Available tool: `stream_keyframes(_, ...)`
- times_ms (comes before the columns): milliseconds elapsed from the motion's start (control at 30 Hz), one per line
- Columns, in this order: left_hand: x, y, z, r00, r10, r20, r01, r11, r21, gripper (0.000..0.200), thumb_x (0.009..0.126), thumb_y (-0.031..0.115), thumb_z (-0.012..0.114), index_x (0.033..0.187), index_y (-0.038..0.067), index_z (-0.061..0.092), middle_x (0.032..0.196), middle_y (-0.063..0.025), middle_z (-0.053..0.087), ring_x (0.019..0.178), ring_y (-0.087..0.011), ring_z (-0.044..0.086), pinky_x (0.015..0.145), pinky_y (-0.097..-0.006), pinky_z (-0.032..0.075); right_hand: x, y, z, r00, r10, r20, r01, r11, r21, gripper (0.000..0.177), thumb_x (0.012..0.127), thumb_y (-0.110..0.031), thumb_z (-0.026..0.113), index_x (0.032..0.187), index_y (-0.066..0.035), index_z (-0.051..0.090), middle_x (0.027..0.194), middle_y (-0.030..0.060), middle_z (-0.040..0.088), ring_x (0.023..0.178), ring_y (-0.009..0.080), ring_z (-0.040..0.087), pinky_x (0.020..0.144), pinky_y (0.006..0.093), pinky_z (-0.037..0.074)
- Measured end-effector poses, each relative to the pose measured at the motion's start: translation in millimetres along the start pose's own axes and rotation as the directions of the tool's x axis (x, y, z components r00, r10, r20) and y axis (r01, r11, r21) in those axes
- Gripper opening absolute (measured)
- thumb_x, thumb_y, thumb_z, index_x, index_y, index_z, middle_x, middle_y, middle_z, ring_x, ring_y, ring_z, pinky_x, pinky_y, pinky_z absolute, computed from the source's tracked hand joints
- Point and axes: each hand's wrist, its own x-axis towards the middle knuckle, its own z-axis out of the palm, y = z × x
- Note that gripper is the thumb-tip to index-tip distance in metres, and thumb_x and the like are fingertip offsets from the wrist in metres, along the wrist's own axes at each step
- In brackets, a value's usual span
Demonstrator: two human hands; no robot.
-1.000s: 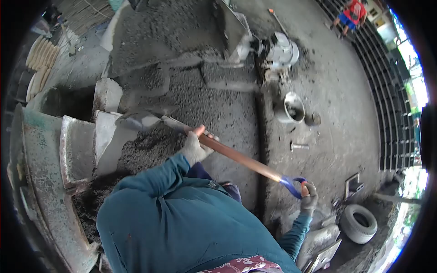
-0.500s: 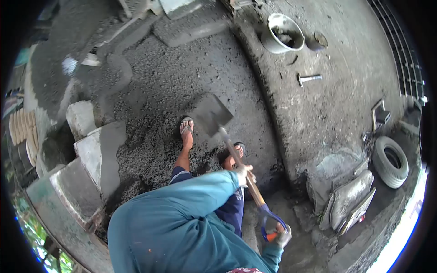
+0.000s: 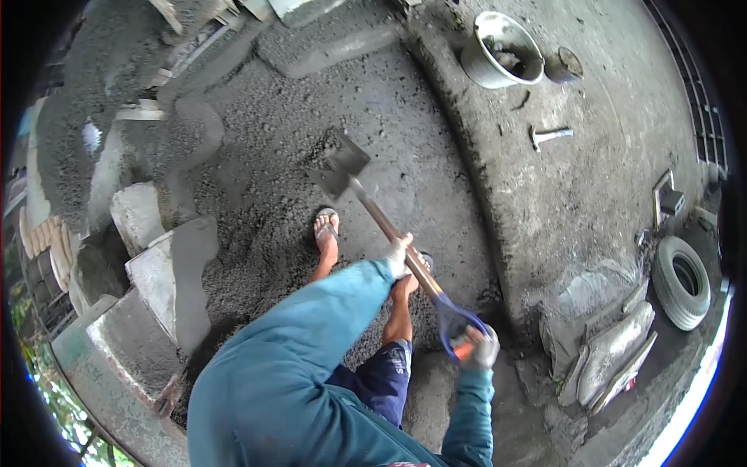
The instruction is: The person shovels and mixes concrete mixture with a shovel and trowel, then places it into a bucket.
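Observation:
A shovel (image 3: 381,218) with a wooden shaft and a blue D-shaped handle slants across the middle of the view. My left hand (image 3: 401,255), fingers wrapped round the shaft, holds it about midway. At the top, my right hand (image 3: 482,346) is closed on the D-handle, next to an orange part of the grip. The shovel's metal blade (image 3: 342,165) is slightly blurred and sits at the edge of the grey gravelly mix (image 3: 272,148), ahead of my sandalled foot (image 3: 327,227). Whether the blade carries any mix is hard to make out.
A raised concrete ledge (image 3: 537,210) runs along the right, bearing a bucket (image 3: 489,71) with grey contents, a small can (image 3: 574,62) and a hammer (image 3: 554,135). Stacked sacks (image 3: 615,350) and a tyre (image 3: 681,282) lie at lower right. Grey-smeared boards (image 3: 144,327) stand left.
The shovel has moved forward and left, its blade now further from me over the mix. Both hands travelled with it, the right one rising. My view has shifted slightly left.

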Motion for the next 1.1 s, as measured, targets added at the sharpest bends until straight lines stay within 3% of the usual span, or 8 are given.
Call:
stream_keyframes(233,-168.6,155.2,0.7,0.955,0.278,0.103,-0.292,0.941,0.173,0.047,0.095,0.058,0.055,0.092,0.01,0.051,0.08,-0.0139,0.06,0.073,-0.0323,0.06,0.07,-0.0478,0.052,-17.9,-14.3,284.8,0.897,0.196,0.396,-0.317,0.91,0.268,0.011,0.089,-0.012,0.061,0.083,-0.002,0.061,0.064,0.0089,0.06,0.055,0.0213,0.058,0.055,0.0339,0.049)
stream_keyframes(300,-194.7,207.4,-14.4,0.927,0.296,0.231,-0.338,0.926,0.17,0.054,0.092,0.063,0.054,0.094,0.009,0.05,0.082,-0.0144,0.06,0.078,-0.0317,0.061,0.071,-0.0479,0.053,-20.9,7.5,349.1,0.916,-0.069,0.396,-0.059,0.951,0.304,0.014,0.091,-0.015,0.062,0.087,-0.001,0.062,0.065,0.0078,0.061,0.054,0.0216,0.058,0.053,0.0331,0.047)
stream_keyframes(433,-198.9,332.3,-126.3,0.887,0.319,0.333,-0.335,0.942,-0.008,0.073,0.098,0.064,0.042,0.138,0.003,0.041,0.101,-0.0147,0.061,0.102,-0.0346,0.061,0.091,-0.0536,0.052,-28.1,-32.0,515.4,0.951,-0.002,0.309,-0.098,0.946,0.309,0.017,0.086,-0.015,0.071,0.098,-0.005,0.064,0.066,0.0025,0.06,0.055,0.0146,0.057,0.049,0.0296,0.044)
stream_keyframes(500,-273.0,316.4,-84.4,0.83,0.544,0.123,-0.552,0.772,0.314,0.071,0.102,0.06,0.038,0.144,0.003,0.037,0.1,-0.0126,0.061,0.105,-0.0335,0.06,0.091,-0.0554,0.051,-9.9,-23.1,572.9,0.919,0.267,0.289,-0.353,0.885,0.304,0.021,0.084,-0.015,0.075,0.1,-0.006,0.065,0.067,0.0015,0.06,0.055,0.0115,0.055,0.048,0.0284,0.043)
stream_keyframes(533,-282.8,314.7,-97.4,0.864,0.503,-0.013,-0.46,0.799,0.387,0.07,0.101,0.059,0.038,0.143,0.003,0.039,0.098,-0.0121,0.061,0.101,-0.0342,0.061,0.091,-0.0567,0.05,23.2,38.5,580.0,0.99,0.07,0.121,-0.072,0.997,0.013,0.024,0.084,-0.016,0.076,0.101,-0.004,0.064,0.066,0.0023,0.06,0.054,0.0141,0.056,0.047,0.0305,0.043)
stream_keyframes(700,-256.2,318.8,-171.9,0.882,0.374,-0.286,-0.231,0.872,0.431,0.061,0.096,0.059,0.051,0.126,0.006,0.049,0.091,-0.0129,0.065,0.083,-0.0413,0.066,0.084,-0.0593,0.052,161.6,175.7,455.6,0.82,0.266,0.507,-0.379,0.916,0.131,0.005,0.085,-0.003,0.065,0.089,-0.002,0.067,0.076,0.0106,0.068,0.064,0.023,0.065,0.061,0.0374,0.054)
stream_keyframes(900,-147.1,294.5,-98.0,0.9,0.33,-0.285,-0.137,0.835,0.533,0.08,0.09,0.076,0.042,0.132,0.008,0.048,0.102,-0.0133,0.062,0.106,-0.0371,0.061,0.087,-0.0558,0.05,123.7,167.7,361.1,0.858,0.17,0.484,-0.339,0.896,0.286,0.026,0.081,-0.01,0.075,0.103,-0.009,0.061,0.086,0.0026,0.065,0.071,0.0169,0.063,0.059,0.0312,0.054)
stream_keyframes(1100,-37.7,280.8,-69.2,0.933,0.326,-0.15,-0.314,0.944,0.097,0.046,0.09,0.055,0.066,0.095,0.012,0.048,0.077,-0.0081,0.054,0.057,-0.0284,0.055,0.054,-0.049,0.048,1.0,121.6,229.1,0.943,0.247,0.223,-0.313,0.887,0.34,0.033,0.078,-0.002,0.076,0.106,-0.004,0.058,0.088,0.0072,0.062,0.081,0.0255,0.065,0.076,0.0407,0.056)
